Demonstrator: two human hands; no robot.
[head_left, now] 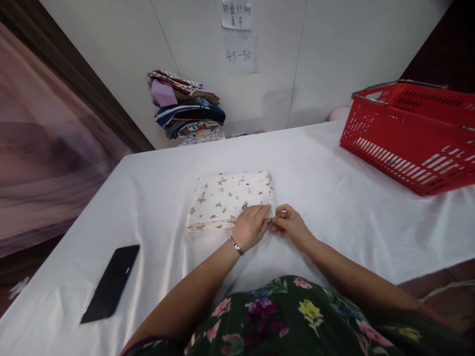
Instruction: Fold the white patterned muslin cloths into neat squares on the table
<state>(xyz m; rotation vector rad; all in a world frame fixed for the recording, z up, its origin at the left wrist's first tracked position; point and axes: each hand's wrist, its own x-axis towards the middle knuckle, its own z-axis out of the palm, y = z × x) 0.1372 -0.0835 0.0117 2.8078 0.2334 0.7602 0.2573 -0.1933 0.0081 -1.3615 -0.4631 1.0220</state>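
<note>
A folded white cloth [230,195] printed with small plants and animals lies flat in the middle of the table. Over its near right corner is my left hand [250,225], fingers together on top and thumb by the front edge, closed on that corner. Just right of it, my right hand [291,225] pinches the cloth's edge at the same corner, with thumb and index finger together. The layers show along the cloth's near side. My left fingers partly hide the corner itself.
A white cloth covers the table [163,193]. A black phone [110,284] lies at the left. The red plastic basket [411,138] stands at the right. Behind the far edge rises a pile of folded fabrics [187,109]. Paper notes [240,55] hang on the wall.
</note>
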